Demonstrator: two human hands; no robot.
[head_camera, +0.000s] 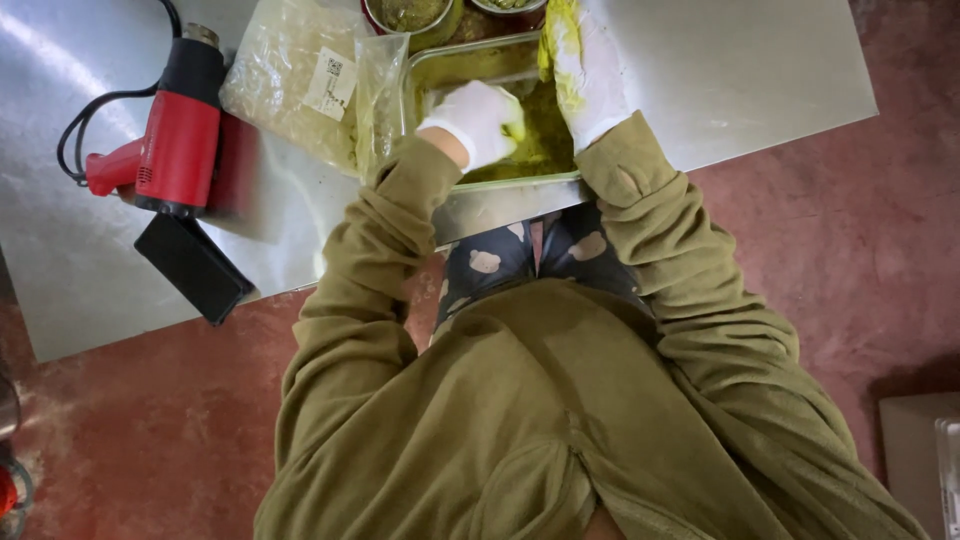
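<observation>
A metal tray (470, 70) with yellow-green paste (545, 140) stands near the front edge of a steel table. Both my hands wear white gloves smeared with the paste. My left hand (478, 118) is curled inside the tray, pressing into the paste. My right hand (583, 70) lies flat along the tray's right side, fingers extended and coated in green. Olive sleeves cover both my arms.
A clear plastic bag (300, 80) of pale contents lies left of the tray. A red heat gun (178, 135) with a black cord and a black phone (193, 266) lie further left. Two round metal bowls (410, 14) stand behind the tray. The floor is reddish.
</observation>
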